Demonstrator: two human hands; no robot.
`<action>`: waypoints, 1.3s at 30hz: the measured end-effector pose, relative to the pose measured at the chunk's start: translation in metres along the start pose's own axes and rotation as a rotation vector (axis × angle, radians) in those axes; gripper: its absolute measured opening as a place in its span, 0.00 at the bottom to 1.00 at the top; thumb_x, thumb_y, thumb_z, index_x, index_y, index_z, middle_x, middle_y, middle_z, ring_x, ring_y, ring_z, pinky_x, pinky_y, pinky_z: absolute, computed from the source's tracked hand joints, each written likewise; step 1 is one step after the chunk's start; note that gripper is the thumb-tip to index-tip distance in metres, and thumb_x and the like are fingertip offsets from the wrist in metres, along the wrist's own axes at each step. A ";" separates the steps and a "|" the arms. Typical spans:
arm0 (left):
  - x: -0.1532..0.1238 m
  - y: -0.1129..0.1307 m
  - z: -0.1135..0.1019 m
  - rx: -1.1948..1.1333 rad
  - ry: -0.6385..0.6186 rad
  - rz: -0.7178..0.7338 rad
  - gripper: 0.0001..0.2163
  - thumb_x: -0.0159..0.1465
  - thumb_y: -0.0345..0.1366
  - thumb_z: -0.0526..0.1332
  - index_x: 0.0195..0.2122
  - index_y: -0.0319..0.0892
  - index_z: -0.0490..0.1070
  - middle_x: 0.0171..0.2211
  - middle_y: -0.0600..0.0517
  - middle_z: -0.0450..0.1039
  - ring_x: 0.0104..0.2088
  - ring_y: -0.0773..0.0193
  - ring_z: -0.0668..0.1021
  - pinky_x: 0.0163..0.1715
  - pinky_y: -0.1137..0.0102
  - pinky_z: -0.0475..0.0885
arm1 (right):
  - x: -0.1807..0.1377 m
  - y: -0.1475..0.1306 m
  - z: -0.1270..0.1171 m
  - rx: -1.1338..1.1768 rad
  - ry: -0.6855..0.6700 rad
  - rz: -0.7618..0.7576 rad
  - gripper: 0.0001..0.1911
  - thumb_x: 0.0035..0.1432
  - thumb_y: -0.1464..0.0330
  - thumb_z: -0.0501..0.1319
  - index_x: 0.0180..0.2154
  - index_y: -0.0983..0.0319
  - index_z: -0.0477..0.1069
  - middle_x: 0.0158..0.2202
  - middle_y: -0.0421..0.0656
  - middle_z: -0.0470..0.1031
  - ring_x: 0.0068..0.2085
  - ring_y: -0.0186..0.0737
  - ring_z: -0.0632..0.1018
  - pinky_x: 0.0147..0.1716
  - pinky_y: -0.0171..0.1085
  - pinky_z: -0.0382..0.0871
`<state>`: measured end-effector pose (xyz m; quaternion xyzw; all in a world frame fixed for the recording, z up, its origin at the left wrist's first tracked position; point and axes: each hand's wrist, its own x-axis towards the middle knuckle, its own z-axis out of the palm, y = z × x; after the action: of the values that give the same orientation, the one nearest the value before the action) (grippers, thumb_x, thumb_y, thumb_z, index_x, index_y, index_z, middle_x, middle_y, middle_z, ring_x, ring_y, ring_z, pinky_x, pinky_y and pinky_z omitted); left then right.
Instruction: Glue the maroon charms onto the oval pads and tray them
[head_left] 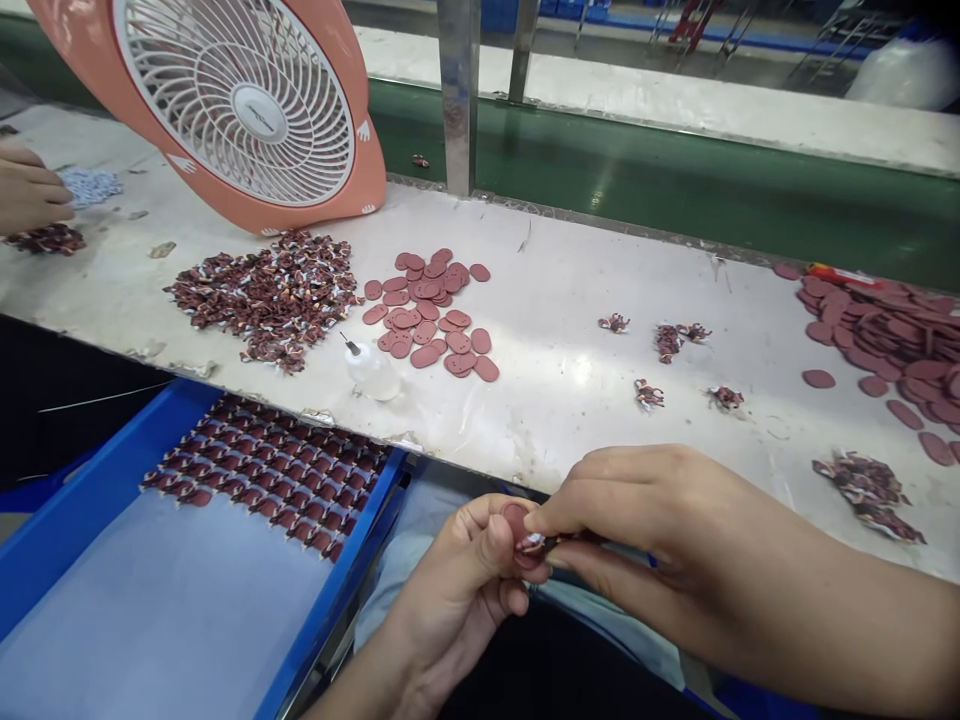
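Note:
My left hand [472,570] is closed, pinching a reddish-brown oval disc [514,518] between thumb and fingers in front of the bench edge. My right hand [645,530] is closed too, its thumb and fingertips pressing a small brown-and-white figure piece [531,543] against the disc. The fingers partly cover both parts. Beyond the hands, loose oval discs [427,310] lie in a group on the bench. A heap of small brown-and-white figure pieces [262,295] sits to their left, and a clear bottle with a needle tip [371,370] stands nearby.
An orange fan [247,110] stands at the back left. Below the bench, a blue tray [352,560] holds rows of assembled pieces [277,465]. More discs [900,340] are piled at the right. Another person's hand [30,185] is at far left. A green conveyor [637,170] runs behind.

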<state>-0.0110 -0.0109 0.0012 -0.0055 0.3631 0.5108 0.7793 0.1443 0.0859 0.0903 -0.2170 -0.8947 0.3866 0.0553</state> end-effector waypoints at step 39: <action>-0.005 -0.004 0.002 -0.053 -0.042 -0.013 0.14 0.48 0.43 0.75 0.27 0.39 0.78 0.21 0.56 0.73 0.21 0.75 0.75 0.20 0.83 0.71 | -0.004 -0.004 0.004 0.053 0.063 -0.014 0.08 0.61 0.77 0.61 0.39 0.64 0.77 0.30 0.40 0.78 0.32 0.34 0.78 0.32 0.31 0.68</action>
<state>-0.0079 -0.0159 0.0038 -0.0179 0.3329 0.5151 0.7897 0.1461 0.0793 0.0909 -0.2214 -0.8834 0.4027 0.0918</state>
